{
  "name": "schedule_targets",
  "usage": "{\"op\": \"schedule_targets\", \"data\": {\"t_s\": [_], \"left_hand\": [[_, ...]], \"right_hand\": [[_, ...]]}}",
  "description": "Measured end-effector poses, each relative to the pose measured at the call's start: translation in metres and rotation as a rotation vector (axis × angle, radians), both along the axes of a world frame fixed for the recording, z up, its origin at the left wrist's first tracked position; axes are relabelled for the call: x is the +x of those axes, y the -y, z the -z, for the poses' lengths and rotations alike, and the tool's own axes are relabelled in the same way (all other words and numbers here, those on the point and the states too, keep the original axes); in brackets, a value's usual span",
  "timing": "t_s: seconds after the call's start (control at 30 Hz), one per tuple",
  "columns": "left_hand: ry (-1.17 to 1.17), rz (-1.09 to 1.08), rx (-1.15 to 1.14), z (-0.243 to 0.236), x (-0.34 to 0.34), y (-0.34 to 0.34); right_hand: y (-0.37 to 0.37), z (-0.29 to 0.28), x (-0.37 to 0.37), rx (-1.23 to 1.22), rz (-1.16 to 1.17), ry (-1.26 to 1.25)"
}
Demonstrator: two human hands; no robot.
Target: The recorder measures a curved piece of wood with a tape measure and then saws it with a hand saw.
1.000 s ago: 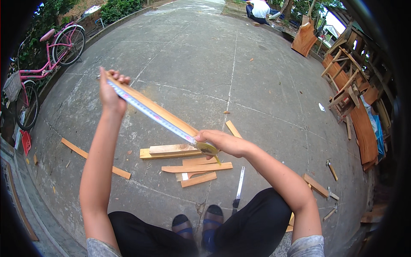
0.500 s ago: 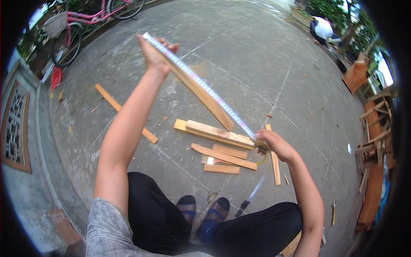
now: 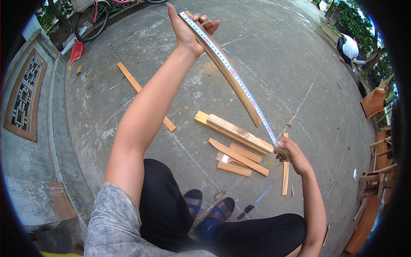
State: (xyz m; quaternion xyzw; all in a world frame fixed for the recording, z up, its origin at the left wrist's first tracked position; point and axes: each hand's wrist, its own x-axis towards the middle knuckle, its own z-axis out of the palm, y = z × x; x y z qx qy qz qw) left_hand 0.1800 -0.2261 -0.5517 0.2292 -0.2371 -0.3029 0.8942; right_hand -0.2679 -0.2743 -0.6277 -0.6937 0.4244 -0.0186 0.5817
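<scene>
A narrow wooden strip rests in my left hand, held up in front of me with the fingers curled round its far end. Along it runs the white blade of a tape measure, its tip at the strip's far end by my left hand. My right hand is closed round the tape's case, a little beyond the strip's near end. On the ground below lie two stacked thicker boards and several short wooden slats.
A saw lies by my right foot. Single slats lie left and right. A red dustpan and pink bicycle stand far left. Wooden furniture pieces line the right side; a person crouches beyond.
The strip and tape now point more steeply away from me. The surroundings have shifted in the picture as the view turned. Both hands keep their hold.
</scene>
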Motion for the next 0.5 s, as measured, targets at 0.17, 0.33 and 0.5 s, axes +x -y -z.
{"op": "schedule_targets", "data": {"t_s": [0.17, 0.33, 0.5], "left_hand": [[-0.217, 0.099, -0.164, -0.025, -0.003, 0.006], [-0.078, 0.138, -0.294, -0.034, 0.005, 0.0], [-0.001, 0.441, -0.258, -0.032, 0.053, -0.008]], "right_hand": [[-0.002, 0.002, 0.002, -0.064, 0.002, 0.014], [0.006, 0.001, -0.001, -0.13, -0.034, -0.003], [0.013, 0.001, -0.002, -0.2, -0.04, -0.003]]}}
